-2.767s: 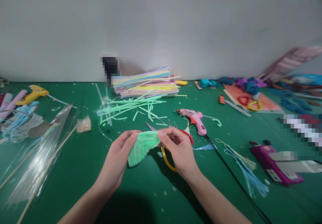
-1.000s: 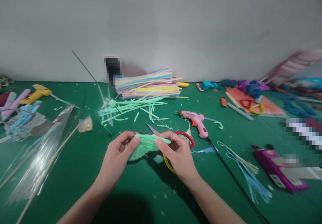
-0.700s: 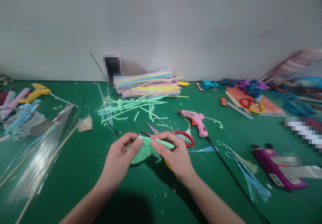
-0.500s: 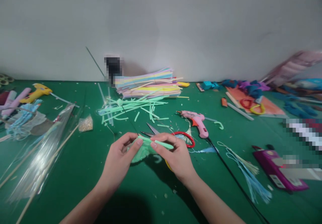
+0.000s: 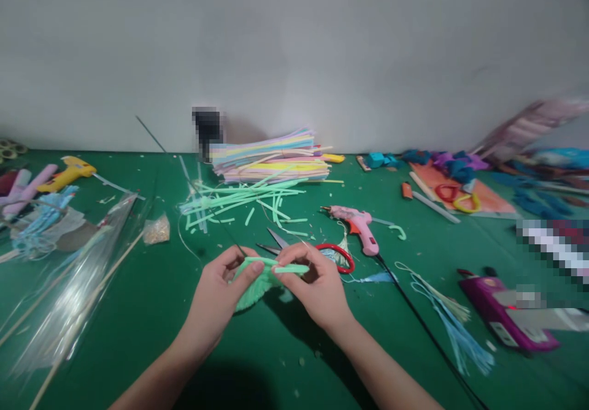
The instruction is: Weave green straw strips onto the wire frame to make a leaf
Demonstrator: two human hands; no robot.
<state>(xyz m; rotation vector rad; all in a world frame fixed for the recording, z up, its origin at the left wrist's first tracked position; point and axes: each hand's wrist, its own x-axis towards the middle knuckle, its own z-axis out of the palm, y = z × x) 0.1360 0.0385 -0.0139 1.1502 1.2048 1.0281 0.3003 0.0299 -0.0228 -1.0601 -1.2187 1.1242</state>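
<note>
The left hand (image 5: pixel 225 290) pinches a fuzzy green piece (image 5: pixel 253 290) between thumb and fingers, holding it just above the table, and the right hand (image 5: pixel 317 284) pinches a short pale green strip (image 5: pixel 293 269) at its right end; whether strip and piece are joined cannot be told. The fingers cover part of both, and a thin dark rod (image 5: pixel 151 133) slants up-left from behind the left fingertips, its lower end hidden. Just beyond the right hand lie scissors with a red handle loop (image 5: pixel 352 261), partly covered by that hand. A pink glue gun (image 5: pixel 363 229) is near them on the right, its black cord leaving at the lower edge. Loose green strips (image 5: pixel 248 195) lie farther back, before bundled pastel strips (image 5: pixel 271 167) near the table's back edge. To the left, a small clear bag (image 5: pixel 157 230) holds tiny pale bits, too small to identify, beside long clear sleeves (image 5: pixel 85 299). Between the forearms, green tabletop (image 5: pixel 257 376) with scattered flecks runs to the lower edge, partly in shadow. A dark object (image 5: pixel 209 129) by the wall is pixelated.
</note>
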